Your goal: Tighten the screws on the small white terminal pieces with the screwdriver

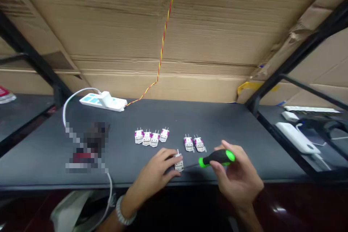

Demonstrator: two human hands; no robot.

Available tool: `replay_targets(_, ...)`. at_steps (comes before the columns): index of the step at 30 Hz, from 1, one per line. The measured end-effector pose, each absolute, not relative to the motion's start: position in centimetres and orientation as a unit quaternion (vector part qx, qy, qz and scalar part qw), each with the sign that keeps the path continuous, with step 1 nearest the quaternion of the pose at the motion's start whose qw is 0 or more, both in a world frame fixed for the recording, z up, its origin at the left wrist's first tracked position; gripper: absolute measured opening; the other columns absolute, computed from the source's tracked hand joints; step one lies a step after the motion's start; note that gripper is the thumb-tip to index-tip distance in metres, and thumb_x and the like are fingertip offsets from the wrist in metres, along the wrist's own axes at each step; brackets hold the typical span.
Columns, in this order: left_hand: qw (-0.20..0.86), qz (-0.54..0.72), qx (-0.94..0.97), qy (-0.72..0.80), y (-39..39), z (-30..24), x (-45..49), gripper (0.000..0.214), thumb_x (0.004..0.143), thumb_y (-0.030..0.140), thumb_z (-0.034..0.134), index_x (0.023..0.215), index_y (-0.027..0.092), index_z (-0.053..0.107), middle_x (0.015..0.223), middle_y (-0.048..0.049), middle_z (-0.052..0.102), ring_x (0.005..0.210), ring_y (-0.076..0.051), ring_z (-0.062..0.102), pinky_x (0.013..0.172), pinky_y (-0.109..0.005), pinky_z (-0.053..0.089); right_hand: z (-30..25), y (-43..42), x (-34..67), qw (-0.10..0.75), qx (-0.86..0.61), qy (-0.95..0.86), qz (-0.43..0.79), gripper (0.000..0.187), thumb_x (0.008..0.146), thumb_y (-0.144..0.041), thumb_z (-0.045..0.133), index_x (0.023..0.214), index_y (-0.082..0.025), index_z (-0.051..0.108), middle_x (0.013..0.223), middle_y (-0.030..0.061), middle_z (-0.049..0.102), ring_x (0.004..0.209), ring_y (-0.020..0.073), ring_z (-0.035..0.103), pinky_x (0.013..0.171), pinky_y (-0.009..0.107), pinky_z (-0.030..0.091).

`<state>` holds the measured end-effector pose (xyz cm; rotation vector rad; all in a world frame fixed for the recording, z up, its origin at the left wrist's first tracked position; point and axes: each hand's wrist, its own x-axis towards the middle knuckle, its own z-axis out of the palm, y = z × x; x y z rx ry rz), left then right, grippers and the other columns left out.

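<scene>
My left hand (156, 174) pinches a small white plug part (179, 163) against the dark table (217, 127) near its front edge. My right hand (236, 177) grips a black and green screwdriver (216, 158), its thin tip pointing left at that part. Beyond the hands lie several more white and magenta plug parts: one row (151, 137) to the left and a pair (194, 143) to the right.
A white power strip (103, 101) with its white cable (67, 105) sits at the back left, and a red-yellow twisted wire (163, 40) hangs down the cardboard wall. A blurred dark object (89, 146) rests left of centre. White devices (297, 137) lie on the right-hand shelf.
</scene>
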<state>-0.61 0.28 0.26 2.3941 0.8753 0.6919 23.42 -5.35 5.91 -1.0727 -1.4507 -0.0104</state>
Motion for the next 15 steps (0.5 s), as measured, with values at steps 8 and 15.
replay_targets(8, 0.243, 0.268, 0.879, 0.312, 0.4, 0.2, -0.6, 0.038, 0.099, 0.034, 0.073, 0.136, 0.028, 0.068, 0.137, -0.0088, 0.069, 0.126, -0.027, 0.064, 0.108, -0.046, 0.059, 8.7, -5.4, 21.9, 0.513, -0.440, -0.731, 0.096, 0.065, 0.095, -0.009, 0.063, 0.156, -0.024, 0.049, 0.120, 0.0107, 0.075, 0.108, 0.0249, 0.074, 0.096, 0.045, 0.063)
replay_targets(15, 0.235, 0.271, 0.884, 0.300, 0.5, 0.6, -0.6, 0.034, 0.101, 0.036, 0.070, 0.134, 0.026, 0.069, 0.137, -0.0094, 0.068, 0.126, -0.027, 0.063, 0.109, -0.047, 0.057, 9.5, -4.5, 21.1, 0.562, -0.381, -0.725, 0.113, 0.044, 0.092, -0.010, 0.068, 0.132, -0.028, 0.067, 0.131, 0.0105, 0.071, 0.118, 0.0277, 0.071, 0.095, 0.048, 0.063)
